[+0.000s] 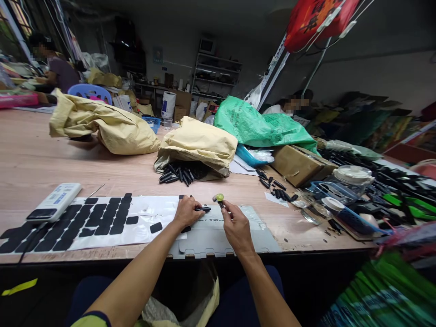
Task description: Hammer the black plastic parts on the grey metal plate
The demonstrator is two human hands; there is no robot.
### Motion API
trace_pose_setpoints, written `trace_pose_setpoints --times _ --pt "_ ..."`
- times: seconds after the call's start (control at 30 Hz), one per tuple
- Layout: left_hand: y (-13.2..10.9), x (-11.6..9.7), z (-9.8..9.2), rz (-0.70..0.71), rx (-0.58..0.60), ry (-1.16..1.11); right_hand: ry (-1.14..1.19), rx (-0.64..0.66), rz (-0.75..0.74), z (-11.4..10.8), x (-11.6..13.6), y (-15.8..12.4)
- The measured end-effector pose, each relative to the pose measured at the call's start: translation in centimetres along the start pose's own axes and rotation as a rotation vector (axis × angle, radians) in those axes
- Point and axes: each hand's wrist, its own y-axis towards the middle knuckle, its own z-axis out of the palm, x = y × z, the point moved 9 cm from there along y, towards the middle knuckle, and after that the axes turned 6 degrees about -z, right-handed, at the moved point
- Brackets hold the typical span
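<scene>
My left hand rests over the grey board at the table's front edge. Its fingers are closed on a slim black pen-like piece, whose tip points right. Just to the right, my right hand grips the dark handle of a small tool with a round yellow-green head, raised above the board; its exact kind is unclear. Left of my hands lies a white sheet bearing rows of black rounded pads, and a loose pad sits near my left wrist.
Black pointed pieces spill from a tan bag. More black pieces lie at right, beside a cardboard box and clear jars. A white device stands at left. Other people sit farther back.
</scene>
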Motion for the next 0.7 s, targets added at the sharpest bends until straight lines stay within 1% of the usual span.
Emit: trace_pose_setpoints --times 0.07,0.13,0.23,0.3,0.37,0.43,0.53,0.63,0.7 --pt "0.0 0.0 0.0 0.003 0.004 -0.001 0.004 -0.021 -0.018 0.0 0.4 -0.4" --pt "0.0 0.0 0.0 0.008 0.005 0.001 -0.007 -0.022 -0.027 0.5 0.1 -0.9" --pt "0.1 0.0 0.1 0.022 0.001 0.010 -0.029 0.039 0.007 1.8 -1.2 -1.4" --pt "0.1 0.1 0.3 0.029 0.003 0.019 -0.023 0.064 0.041 2.4 -1.8 -1.6" --pt "0.1 0.1 0.4 0.028 0.002 0.026 -0.004 0.051 0.045 2.4 -1.6 -1.5" --pt "0.1 0.2 0.4 0.023 -0.003 0.028 0.017 0.035 0.020 2.3 -0.8 -1.4" --pt "0.0 0.2 0.3 0.018 -0.005 0.031 0.026 0.063 -0.018 3.1 0.1 -1.5" --pt "0.0 0.1 0.3 0.019 -0.003 0.025 0.014 0.119 -0.002 4.2 -0.4 -1.7" --pt "0.0 0.1 0.3 0.012 -0.005 0.015 -0.002 0.121 0.026 4.4 -1.2 -1.3"
